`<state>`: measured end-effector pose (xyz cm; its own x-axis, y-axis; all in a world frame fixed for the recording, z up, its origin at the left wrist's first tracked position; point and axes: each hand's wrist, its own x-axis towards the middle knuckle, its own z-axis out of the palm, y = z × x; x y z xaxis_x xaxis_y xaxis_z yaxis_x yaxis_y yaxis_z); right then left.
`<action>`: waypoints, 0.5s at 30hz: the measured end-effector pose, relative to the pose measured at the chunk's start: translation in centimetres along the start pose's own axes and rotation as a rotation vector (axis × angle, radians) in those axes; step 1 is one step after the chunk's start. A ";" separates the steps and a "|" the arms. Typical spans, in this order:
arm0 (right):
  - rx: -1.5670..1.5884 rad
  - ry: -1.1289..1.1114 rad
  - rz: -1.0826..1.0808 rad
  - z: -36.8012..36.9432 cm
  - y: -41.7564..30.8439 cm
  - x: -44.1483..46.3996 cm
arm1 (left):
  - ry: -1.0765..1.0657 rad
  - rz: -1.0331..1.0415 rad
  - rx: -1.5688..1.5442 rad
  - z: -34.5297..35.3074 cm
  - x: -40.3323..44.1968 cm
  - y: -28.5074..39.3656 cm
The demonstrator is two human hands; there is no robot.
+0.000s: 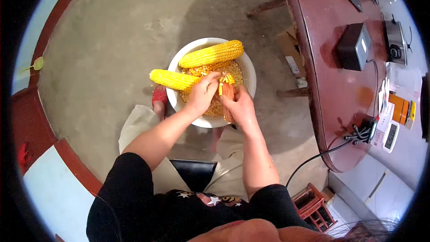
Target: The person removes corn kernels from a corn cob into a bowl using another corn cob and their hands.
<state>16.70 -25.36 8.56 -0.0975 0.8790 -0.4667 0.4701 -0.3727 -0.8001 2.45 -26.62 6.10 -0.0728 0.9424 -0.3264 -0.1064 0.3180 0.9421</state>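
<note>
My right hand (240, 106) is wrapped round a mostly stripped reddish corn cob (227, 101), which still has yellow kernels at its upper end. My left hand (202, 93) is closed, its fingertips at the kernels near the top of that cob; whether it grips anything is hidden. Both hands are over a round white basket (251, 72) holding loose kernels (236, 70). A full yellow cob (212, 54) lies across the basket's far side. Another yellow cob (172, 79) sticks out over the left rim, beside my left hand.
A reddish-brown table (333, 103) stands on the right, bearing a black box (353, 47), cables and a small digital device (391, 136). Under its edge is a cardboard box (289, 51). A small red wooden stool (313, 206) is at the lower right.
</note>
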 end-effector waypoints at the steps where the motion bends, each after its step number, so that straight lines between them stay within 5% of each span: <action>1: -0.004 0.000 0.001 0.0 -0.1 -0.1 | -0.011 0.039 0.099 -0.1 -0.3 -0.2; 6: -0.122 0.030 0.045 0.1 -0.7 -0.8 | -0.012 0.175 0.481 -0.4 -0.8 -0.7; 10: -0.201 0.064 0.017 -0.4 -1.6 -1.3 | 0.014 0.312 0.457 -0.2 -0.9 -0.7; 12: -0.215 0.040 0.016 -0.5 -1.5 -1.5 | -0.117 0.006 0.138 -0.5 -0.3 -1.1; 15: -0.215 0.025 -0.035 -0.3 -1.1 -1.4 | -0.154 0.016 0.072 -0.9 -0.2 -0.4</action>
<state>16.56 -26.13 10.20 -0.0963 0.8984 -0.4285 0.6437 -0.2722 -0.7153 1.62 -27.01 5.75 0.0791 0.9505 -0.3005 -0.0348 0.3039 0.9521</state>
